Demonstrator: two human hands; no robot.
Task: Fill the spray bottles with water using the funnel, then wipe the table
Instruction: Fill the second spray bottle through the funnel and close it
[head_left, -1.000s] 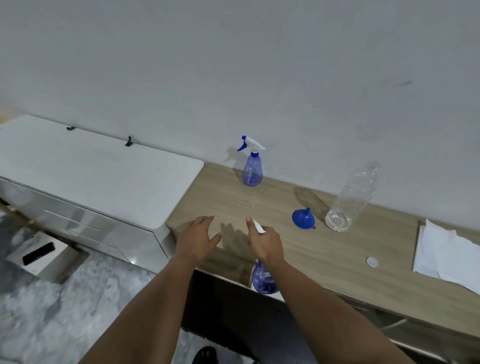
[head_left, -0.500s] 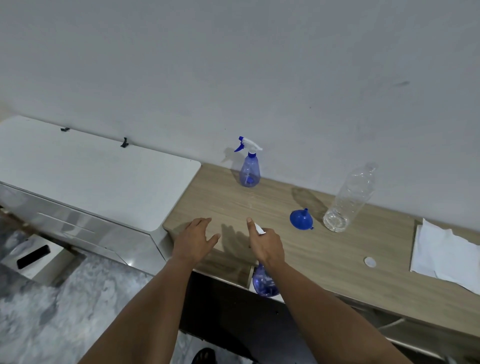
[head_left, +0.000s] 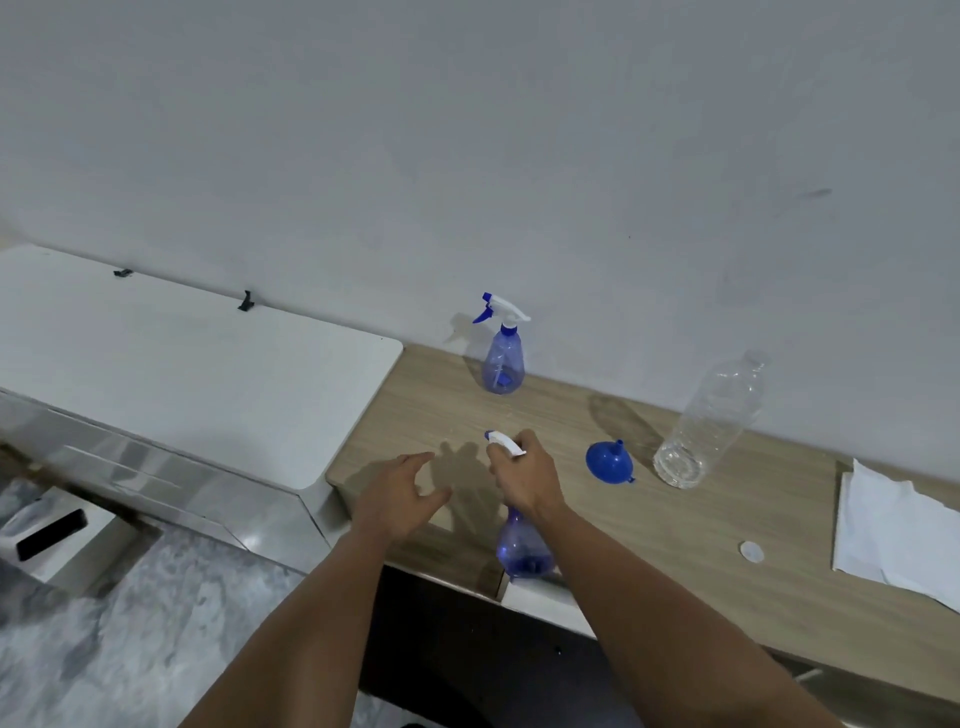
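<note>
My right hand (head_left: 524, 480) grips the white trigger head of a blue spray bottle (head_left: 522, 548) held over the near edge of the wooden table (head_left: 675, 525); its blue body hangs below my wrist. Just left of it, my left hand (head_left: 402, 496) hovers open with spread fingers and holds nothing. A second blue spray bottle (head_left: 503, 358) stands upright at the wall. A blue funnel (head_left: 609, 461) lies on its side right of my right hand. Beside it stands a clear plastic water bottle (head_left: 709, 421), uncapped, with a little water at the bottom.
A white cloth (head_left: 898, 540) lies at the table's right end, a small white cap (head_left: 751, 551) left of it. A white cabinet (head_left: 182, 369) adjoins the table on the left. Grey marble floor (head_left: 130, 639) lies below.
The view has shifted slightly. My left hand's fingers have spread a little more beside the held bottle. My right hand keeps its grip on the trigger head.
</note>
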